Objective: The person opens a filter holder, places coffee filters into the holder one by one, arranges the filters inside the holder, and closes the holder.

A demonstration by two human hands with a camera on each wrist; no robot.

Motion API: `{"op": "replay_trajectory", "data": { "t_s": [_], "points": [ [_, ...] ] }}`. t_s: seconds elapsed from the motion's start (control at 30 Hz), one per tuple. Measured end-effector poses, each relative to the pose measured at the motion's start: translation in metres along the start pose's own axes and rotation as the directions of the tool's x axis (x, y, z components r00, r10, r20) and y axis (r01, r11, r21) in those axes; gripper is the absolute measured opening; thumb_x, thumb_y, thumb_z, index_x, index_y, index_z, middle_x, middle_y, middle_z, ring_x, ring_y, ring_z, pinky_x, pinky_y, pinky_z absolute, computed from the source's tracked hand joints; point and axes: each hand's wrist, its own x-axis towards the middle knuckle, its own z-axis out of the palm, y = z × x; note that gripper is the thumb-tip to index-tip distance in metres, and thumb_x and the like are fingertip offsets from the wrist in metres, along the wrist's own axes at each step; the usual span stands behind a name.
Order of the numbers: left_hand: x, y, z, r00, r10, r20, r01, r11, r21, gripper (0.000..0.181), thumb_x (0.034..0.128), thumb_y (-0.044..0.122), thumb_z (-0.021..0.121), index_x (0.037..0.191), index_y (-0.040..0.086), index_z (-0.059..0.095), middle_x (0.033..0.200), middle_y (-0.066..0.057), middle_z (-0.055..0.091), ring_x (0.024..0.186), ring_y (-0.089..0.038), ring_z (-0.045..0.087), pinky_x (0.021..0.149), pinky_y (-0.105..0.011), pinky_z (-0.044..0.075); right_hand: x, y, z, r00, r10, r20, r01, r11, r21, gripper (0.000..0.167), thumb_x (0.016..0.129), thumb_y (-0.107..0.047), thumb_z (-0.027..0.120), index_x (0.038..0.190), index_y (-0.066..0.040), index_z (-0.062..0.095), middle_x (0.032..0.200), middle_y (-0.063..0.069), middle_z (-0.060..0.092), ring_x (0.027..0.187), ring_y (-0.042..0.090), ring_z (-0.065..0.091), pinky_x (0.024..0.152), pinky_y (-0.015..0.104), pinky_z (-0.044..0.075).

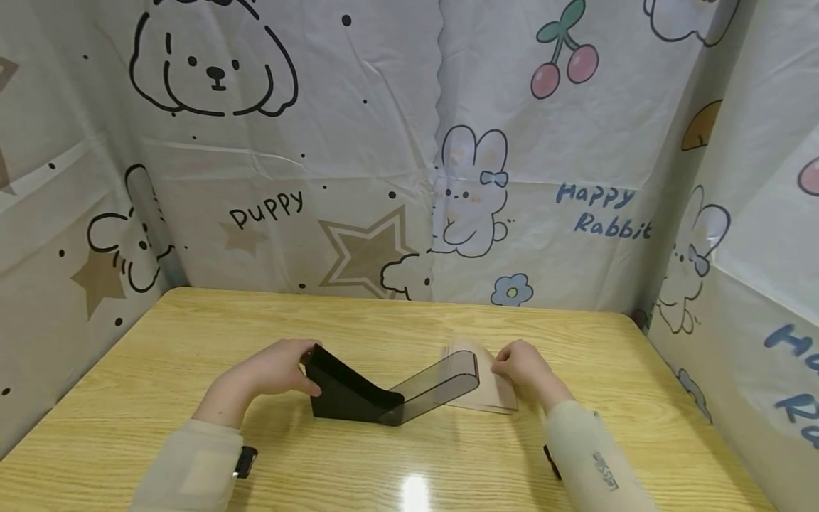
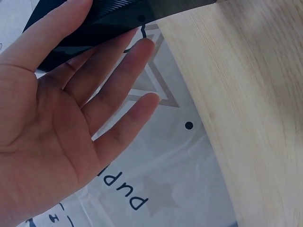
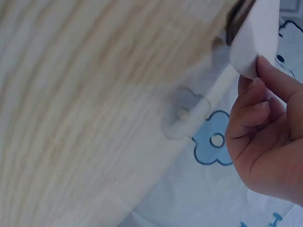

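box is open, papers are pinched beside it

the box [image 1: 352, 400] seems to rest on the worktop [image 1: 358, 466], with its clear cover [image 1: 431, 387] swung out to the right and tilted upward. the left grip [image 1: 281, 368] holds the tall end of the box between thumb and fingers, while its lower fingers are spread away from it. the right grip [image 1: 526, 370] pinches the papers [image 1: 497, 390] at their edge. these are to the right of the box, partly behind the cover in the head view.

i judge the work is midway: the box is open and the papers are in the grip, but outside the box. the cover is not yet closed. whether the papers come out or go in, i cannot tell.

the inside of the box is too dark to read. the papers are blurred, so i cannot count them. both wrist views cut off what is held at the upper edge.
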Motion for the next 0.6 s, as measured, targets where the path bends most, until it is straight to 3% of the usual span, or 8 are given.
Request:
{"op": "replay_trajectory", "data": {
  "t_s": [0.13, 0.33, 0.6],
  "points": [
    [-0.001, 0.002, 0.000, 1.000, -0.013, 0.004, 0.013, 1.000, 0.011, 0.064, 0.0736, 0.018, 0.078, 0.126, -0.007, 0.050, 0.121, -0.025, 0.057, 0.099, -0.033, 0.061, 0.086, -0.047, 0.049, -0.003, -0.001, -0.013, 0.999, -0.024, -0.032, 0.024, 1.000, 0.014, 0.011, 0.086, -0.009, 0.064, 0.082, 0.001, 0.067, 0.079, 0.007, 0.063, 0.067, 0.014, 0.051, 0.057, 0.024, 0.042],
    [-0.001, 0.005, -0.001, 0.999, -0.040, 0.007, 0.040, 0.999, 0.030, 0.073, 0.0737, 0.020, 0.078, 0.129, -0.013, 0.044, 0.124, -0.030, 0.053, 0.101, -0.035, 0.060, 0.089, -0.049, 0.048, -0.007, -0.007, -0.038, 0.993, -0.080, -0.083, 0.084, 0.995, 0.044, 0.012, 0.086, -0.011, 0.064, 0.085, 0.000, 0.068, 0.078, 0.007, 0.065, 0.063, 0.016, 0.054, 0.055, 0.025, 0.043],
    [0.001, 0.007, 0.000, 0.999, -0.046, 0.010, 0.045, 0.998, 0.042, 0.077, 0.0729, 0.020, 0.079, 0.130, -0.016, 0.041, 0.126, -0.032, 0.051, 0.111, -0.044, 0.053, 0.091, -0.051, 0.046, -0.021, -0.032, -0.064, 0.978, -0.150, -0.146, 0.162, 0.984, 0.073, 0.015, 0.087, -0.012, 0.064, 0.090, 0.002, 0.068, 0.086, 0.013, 0.065, 0.068, 0.016, 0.055, 0.061, 0.026, 0.049]
  ]
}}
